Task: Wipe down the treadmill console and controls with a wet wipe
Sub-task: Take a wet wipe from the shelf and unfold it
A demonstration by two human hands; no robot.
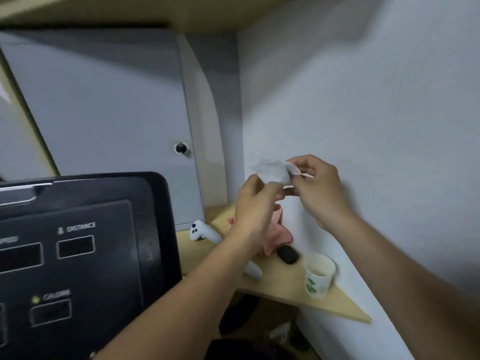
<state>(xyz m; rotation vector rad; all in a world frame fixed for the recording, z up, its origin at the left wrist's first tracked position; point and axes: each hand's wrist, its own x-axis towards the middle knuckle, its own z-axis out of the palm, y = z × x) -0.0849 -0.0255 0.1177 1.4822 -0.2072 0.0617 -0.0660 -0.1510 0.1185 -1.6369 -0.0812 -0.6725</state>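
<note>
A crumpled white wet wipe (272,171) hangs in the air between both hands, over the wooden shelf at the right of the treadmill. My left hand (253,203) pinches its lower left edge. My right hand (318,188) pinches its right side with thumb and fingers. The black treadmill console (109,245) fills the lower left, with dark display windows labelled DISTANCE and CALORIE. Neither hand touches the console.
A triangular wooden shelf (291,281) holds a white game controller (204,231), a pink cloth (276,236), a small black object (287,254) and a paper cup (318,275). The white wall is close on the right. A grey cabinet door with a knob (180,148) stands behind.
</note>
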